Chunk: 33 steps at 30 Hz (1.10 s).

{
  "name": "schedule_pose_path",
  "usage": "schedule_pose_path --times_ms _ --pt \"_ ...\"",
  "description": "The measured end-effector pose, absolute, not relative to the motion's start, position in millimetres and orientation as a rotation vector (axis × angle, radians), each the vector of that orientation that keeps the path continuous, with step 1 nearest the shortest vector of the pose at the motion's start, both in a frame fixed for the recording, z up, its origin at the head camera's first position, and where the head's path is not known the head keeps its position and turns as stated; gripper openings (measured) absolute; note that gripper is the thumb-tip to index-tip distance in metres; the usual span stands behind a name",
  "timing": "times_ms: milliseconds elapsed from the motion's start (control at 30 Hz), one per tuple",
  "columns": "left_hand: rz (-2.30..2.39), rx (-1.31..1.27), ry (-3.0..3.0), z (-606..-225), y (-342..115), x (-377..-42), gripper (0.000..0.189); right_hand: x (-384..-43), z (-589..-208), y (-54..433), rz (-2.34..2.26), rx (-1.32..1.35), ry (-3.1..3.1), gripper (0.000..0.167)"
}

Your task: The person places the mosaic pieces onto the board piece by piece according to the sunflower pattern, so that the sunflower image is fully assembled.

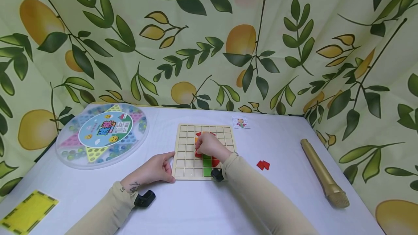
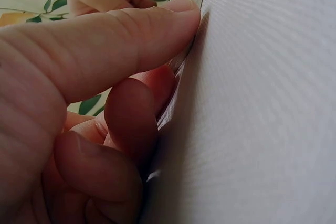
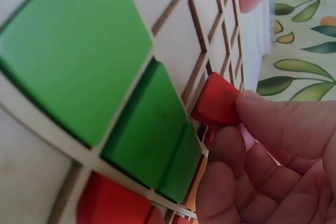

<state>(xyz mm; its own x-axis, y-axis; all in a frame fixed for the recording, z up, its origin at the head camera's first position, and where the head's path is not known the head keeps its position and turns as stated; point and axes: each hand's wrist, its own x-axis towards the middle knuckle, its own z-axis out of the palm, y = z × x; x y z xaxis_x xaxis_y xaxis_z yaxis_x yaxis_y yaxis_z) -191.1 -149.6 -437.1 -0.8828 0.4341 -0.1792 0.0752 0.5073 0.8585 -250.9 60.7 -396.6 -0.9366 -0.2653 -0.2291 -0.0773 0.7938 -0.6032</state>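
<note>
A wooden grid board (image 1: 185, 163) lies on the table, with green tiles (image 1: 207, 171) and red tiles in several of its squares. My right hand (image 1: 211, 145) is over the middle of the board and pinches a red tile (image 3: 216, 100) between thumb and fingers. The right wrist view shows this tile tilted at a square beside the green ones. At the board's left edge, my left hand (image 1: 153, 169) touches the side with its thumb (image 2: 131, 43) and straight index finger; its other fingers are curled beneath. Part of the pattern is hidden behind the right hand.
Two loose red tiles (image 1: 263, 165) lie right of the board. A small picture card (image 1: 241, 122) is behind it. A round Chinese checkers box (image 1: 101, 133) stands at left, a yellow rectangular piece (image 1: 29, 211) near front left, a gold microphone (image 1: 324, 173) at right.
</note>
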Motion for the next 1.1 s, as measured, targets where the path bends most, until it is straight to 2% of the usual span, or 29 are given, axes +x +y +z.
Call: schedule_pose_path --times_ms 833,1100 --pt "1.32 0.451 2.383 -438 -151 -192 0.097 -235 -398 46 -0.491 -0.444 2.877 0.021" --pt "1.323 0.448 2.381 -438 -151 -192 0.097 -229 -397 47 -0.462 -0.409 2.908 0.014"
